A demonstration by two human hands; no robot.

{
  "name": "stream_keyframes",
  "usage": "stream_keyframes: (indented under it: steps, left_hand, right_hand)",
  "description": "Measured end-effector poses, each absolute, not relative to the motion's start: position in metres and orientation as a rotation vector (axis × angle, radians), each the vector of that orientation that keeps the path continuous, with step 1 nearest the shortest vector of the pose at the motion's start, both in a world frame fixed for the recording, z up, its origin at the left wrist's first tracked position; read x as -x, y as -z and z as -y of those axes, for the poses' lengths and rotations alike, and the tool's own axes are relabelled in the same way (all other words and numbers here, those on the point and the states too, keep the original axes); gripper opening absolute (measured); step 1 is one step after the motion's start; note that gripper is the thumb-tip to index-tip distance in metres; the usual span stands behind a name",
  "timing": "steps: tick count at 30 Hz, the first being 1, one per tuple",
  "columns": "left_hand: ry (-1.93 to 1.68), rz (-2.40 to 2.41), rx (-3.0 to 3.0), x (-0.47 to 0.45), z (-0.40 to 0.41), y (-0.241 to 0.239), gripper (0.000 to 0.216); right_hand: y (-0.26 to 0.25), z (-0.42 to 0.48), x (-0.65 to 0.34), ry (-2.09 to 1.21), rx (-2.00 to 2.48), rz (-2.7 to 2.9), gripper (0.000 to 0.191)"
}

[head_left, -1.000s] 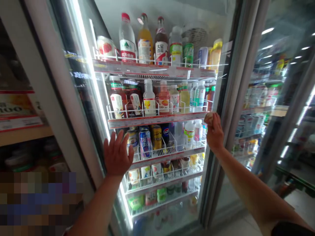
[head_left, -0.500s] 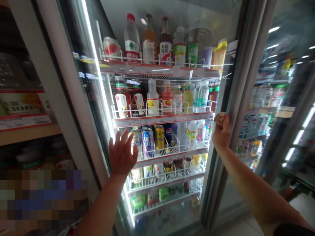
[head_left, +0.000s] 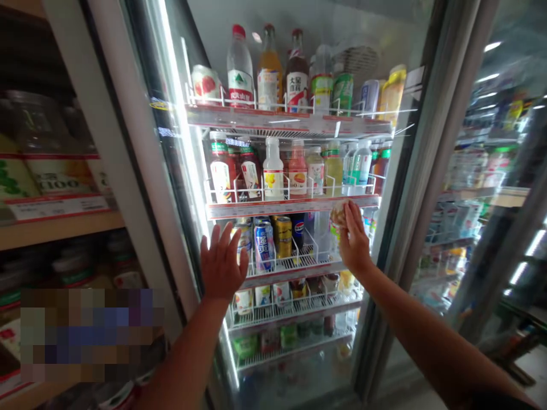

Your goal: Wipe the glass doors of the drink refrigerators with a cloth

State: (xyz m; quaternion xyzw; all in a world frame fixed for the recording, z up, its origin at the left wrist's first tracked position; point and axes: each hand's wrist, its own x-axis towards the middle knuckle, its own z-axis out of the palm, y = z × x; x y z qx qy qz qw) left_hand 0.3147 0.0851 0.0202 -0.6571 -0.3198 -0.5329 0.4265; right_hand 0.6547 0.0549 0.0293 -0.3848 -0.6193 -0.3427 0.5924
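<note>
I face a lit drinks fridge with a glass door (head_left: pixel 384 319). My left hand (head_left: pixel 223 263) lies flat on the glass with its fingers spread, in front of the can shelf (head_left: pixel 294 262). My right hand (head_left: pixel 354 242) presses a small pale wad, perhaps a cloth (head_left: pixel 338 215), against the glass at the level of the red-edged shelf rail (head_left: pixel 290 207). Behind the glass stand blue and yellow cans (head_left: pixel 264 245) and rows of bottles (head_left: pixel 273 171).
The metal door frame (head_left: pixel 421 171) runs down to the right of my right hand. A second glass-fronted fridge (head_left: pixel 478 188) stands further right. On the left is a wooden shelf (head_left: pixel 55 228) with packaged goods and red price strips.
My right hand has slid left with the wad, from the door frame onto the glass over the can shelf. My left hand stays flat on the glass. The camera has shifted slightly.
</note>
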Motion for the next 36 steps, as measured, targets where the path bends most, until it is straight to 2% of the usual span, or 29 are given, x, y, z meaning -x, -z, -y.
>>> stream_keyframes:
  steps: [5, 10, 13, 16, 19, 23, 30, 33, 36]
  left_hand:
    - [1.353, 0.803, 1.675, -0.314, -0.086, -0.019, 0.066]
    - [1.352, 0.802, 1.673, -0.313, -0.085, -0.019, 0.065]
    - [1.335, 0.798, 1.667, -0.311, -0.089, -0.015, 0.065]
    - [1.248, 0.685, 1.701, -0.308, -0.095, -0.01, 0.058]
    - [1.086, 0.537, 1.868, -0.31, -0.092, -0.008, 0.049]
    - [1.125, 0.512, 2.001, -0.328, -0.067, -0.007, 0.053]
    - [1.216, 0.841, 1.822, -0.377, -0.039, 0.015, 0.048]
    - [1.315, 0.857, 1.717, -0.385, -0.042, 0.004, 0.032]
    - [1.368, 0.837, 1.625, -0.38, -0.05, -0.024, 0.035]
  right_hand:
    - [-0.019, -0.051, -0.611, 0.879, 0.765, 1.829, 0.078]
    - [-0.065, -0.058, -0.583, 0.842, 0.82, 1.652, 0.081]
    - [-0.062, -0.06, -0.558, 0.819, 0.818, 1.692, 0.083]
    - [-0.039, -0.058, -0.529, 0.805, 0.786, 1.918, 0.078]
    - [-0.028, -0.056, -0.513, 0.78, 0.728, 2.027, 0.063]
    - [-0.034, -0.052, -0.54, 0.784, 0.621, 2.082, 0.052]
    - [-0.006, -0.058, -0.623, 1.082, 0.858, 1.883, 0.062]
    - [0.011, -0.066, -0.628, 1.1, 0.902, 1.834, 0.065]
    - [0.022, -0.071, -0.629, 1.097, 0.906, 1.81, 0.068]
